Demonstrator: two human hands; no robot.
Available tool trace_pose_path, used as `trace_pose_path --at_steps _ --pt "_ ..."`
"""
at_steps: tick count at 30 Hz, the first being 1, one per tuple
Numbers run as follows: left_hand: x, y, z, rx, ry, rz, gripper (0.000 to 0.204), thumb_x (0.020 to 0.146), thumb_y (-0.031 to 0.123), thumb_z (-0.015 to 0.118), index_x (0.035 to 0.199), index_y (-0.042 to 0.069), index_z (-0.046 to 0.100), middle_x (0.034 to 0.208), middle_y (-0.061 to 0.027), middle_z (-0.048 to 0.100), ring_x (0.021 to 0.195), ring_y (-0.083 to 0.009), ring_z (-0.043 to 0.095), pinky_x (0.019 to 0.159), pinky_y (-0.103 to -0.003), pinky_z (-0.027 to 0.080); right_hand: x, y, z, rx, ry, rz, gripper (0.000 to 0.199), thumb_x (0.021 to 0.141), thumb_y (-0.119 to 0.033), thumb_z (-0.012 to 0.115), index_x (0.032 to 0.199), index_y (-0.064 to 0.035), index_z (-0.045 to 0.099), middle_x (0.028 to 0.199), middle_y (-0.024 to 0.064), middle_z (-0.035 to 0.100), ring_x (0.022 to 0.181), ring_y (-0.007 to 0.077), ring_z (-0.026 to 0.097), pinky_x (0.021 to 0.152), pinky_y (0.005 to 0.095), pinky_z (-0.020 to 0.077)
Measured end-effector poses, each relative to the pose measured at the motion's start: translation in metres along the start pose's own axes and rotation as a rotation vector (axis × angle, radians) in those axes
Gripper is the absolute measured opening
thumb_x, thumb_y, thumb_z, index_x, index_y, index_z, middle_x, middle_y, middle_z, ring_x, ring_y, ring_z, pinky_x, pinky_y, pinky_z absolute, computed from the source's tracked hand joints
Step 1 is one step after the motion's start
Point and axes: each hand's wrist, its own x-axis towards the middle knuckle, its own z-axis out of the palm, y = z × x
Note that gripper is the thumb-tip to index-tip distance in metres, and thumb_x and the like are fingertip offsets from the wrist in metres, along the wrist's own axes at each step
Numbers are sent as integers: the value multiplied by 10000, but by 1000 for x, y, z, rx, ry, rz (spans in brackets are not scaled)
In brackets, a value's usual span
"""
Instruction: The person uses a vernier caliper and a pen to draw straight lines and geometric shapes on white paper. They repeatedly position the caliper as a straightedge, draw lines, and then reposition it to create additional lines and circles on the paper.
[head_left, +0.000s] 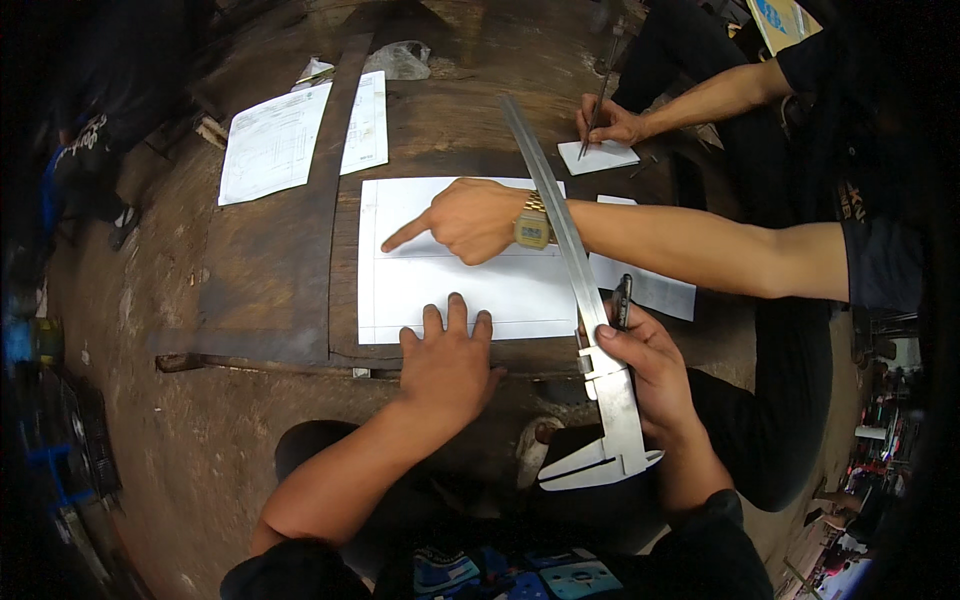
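Observation:
My left hand [445,365] lies with fingers spread on the near edge of a large white sheet of paper [420,295] that bears thin ruled lines. My right hand [655,370] grips a long metal vernier caliper [615,400]. Its jaws point toward me and its beam slants away over the table, passing above a co-worker's wrist. A dark pen-like thing [623,300] sticks up from the same hand. The co-worker's hand [470,220], with a gold digital watch [532,230], reaches in from the right and points a finger at the sheet's left part.
Another hand [612,125] at the far right holds a thin pointed tool [600,90] over a small white paper [598,158]. Printed sheets [275,143] lie at the left of the wooden table [450,120], beside a dark flat metal bar [335,200]. A crumpled plastic bag [400,60] sits behind.

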Motion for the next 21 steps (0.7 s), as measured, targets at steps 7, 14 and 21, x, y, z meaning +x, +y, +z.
trace_pose_path --at_steps 7,14,21 --pt "-3 -2 3 -12 52 18 684 868 400 751 1418 60 526 1464 -250 423 1324 -446 437 972 -584 443 -3 -1 3 -80 18 9 184 972 -86 631 1137 -4 642 951 59 706 791 101 666 716 245 545" --pt "-3 -1 1 -8 36 28 672 879 405 737 1418 56 538 1460 -257 433 1321 -448 443 965 -587 443 -5 -3 3 -81 22 3 222 966 -103 636 1162 1 643 991 78 715 846 116 676 766 267 545" --pt "-2 0 -1 -11 -30 36 692 881 419 732 1432 56 524 1462 -253 437 1311 -450 455 966 -598 441 -8 -5 4 -106 -5 4 242 965 -115 633 1170 12 642 1009 90 713 883 131 677 812 285 540"
